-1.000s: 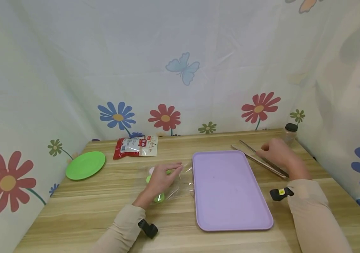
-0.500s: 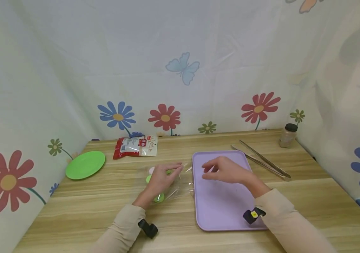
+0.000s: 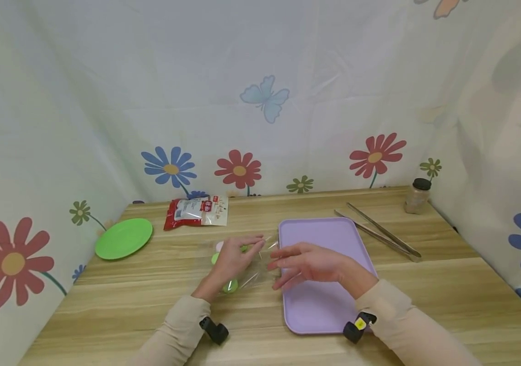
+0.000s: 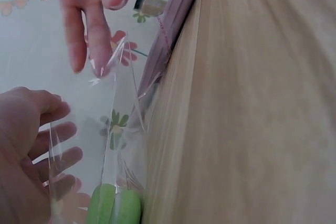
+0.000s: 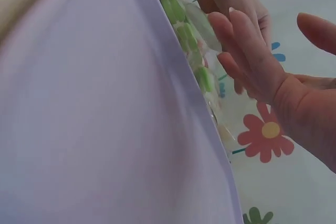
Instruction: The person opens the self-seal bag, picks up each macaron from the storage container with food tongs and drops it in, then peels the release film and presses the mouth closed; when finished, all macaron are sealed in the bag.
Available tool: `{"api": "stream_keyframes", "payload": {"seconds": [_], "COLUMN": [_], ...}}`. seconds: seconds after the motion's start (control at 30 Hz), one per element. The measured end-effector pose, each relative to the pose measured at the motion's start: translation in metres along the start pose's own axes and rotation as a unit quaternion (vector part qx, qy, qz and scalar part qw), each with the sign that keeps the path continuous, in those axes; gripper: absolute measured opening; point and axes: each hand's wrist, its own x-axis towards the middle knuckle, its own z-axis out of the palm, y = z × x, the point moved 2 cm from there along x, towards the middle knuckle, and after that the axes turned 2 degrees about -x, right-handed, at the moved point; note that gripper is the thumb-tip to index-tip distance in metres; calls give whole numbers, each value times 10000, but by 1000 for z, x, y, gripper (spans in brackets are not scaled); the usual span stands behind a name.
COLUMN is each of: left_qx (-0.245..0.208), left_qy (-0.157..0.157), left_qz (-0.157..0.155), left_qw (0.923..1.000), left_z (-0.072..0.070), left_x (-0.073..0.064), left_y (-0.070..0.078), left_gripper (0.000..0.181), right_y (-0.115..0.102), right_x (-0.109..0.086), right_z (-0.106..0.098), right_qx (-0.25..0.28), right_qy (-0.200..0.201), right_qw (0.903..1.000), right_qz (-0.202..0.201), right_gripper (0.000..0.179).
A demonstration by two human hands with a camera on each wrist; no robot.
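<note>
A clear plastic bag (image 3: 252, 278) lies left of the lilac tray (image 3: 303, 312), holding several green rounded pieces (image 4: 100, 205) and a pale pink one. My left hand (image 3: 234, 258) is over the bag, its fingers loosely bent behind the film in the left wrist view, with a gap between thumb and forefinger. Reaching across the tray, my right hand (image 3: 315, 263) has its fingers spread and nothing gripped in them. In the left wrist view one right fingertip (image 4: 101, 67) is right at the raised film of the bag's end.
Metal tongs (image 3: 386, 236) lie right of the tray, and a dark-lidded jar (image 3: 417, 197) stands behind them. A red and white food packet (image 3: 196, 212) is at the back left, near a green plate (image 3: 124, 239). A patterned curtain (image 3: 315, 101) surrounds the table.
My right hand has left the tongs by the jar, crossed left over the tray to the bag's end, and spread its fingers. My left hand has stayed in place.
</note>
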Motion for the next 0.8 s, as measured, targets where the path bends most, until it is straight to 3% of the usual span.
{"api": "stream_keyframes", "payload": {"seconds": [0.47, 0.57, 0.7, 0.8], "left_qx": [12, 17, 54, 90], "left_qy": [122, 180, 216, 247], "left_qz": [-31, 31, 71, -29], "left_qw": [9999, 9998, 9997, 9997], "left_z": [-3, -3, -4, -8], "left_x": [0, 1, 2, 3], "left_y": [0, -1, -2, -3], "left_gripper": [23, 22, 22, 24], "right_y": [7, 5, 1, -2], "right_x": [6, 6, 5, 4], "right_z": [13, 19, 29, 37], "right_qx": [557, 689, 935, 951], "right_qy": [296, 486, 747, 889], "right_qw": [9969, 9957, 9927, 9915], "right_qz": [471, 386, 139, 12], "right_gripper": [64, 52, 22, 18]}}
